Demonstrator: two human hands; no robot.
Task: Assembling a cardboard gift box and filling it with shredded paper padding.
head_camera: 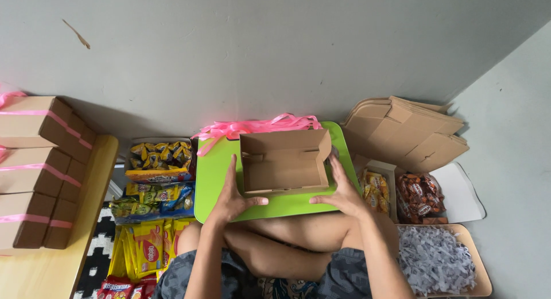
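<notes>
Cardboard box (284,161), brown, open-topped, empty; left hand (232,198) and right hand (344,193) flat against its sides

Bare arms, grey patterned shorts

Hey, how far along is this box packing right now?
Done: several closed boxes tied with pink ribbon are stacked at the left. In hand: the left hand and right hand flank an open, empty cardboard box on the green tray. Left: flat boxes, snack packs and shredded paper sit unused.
</notes>
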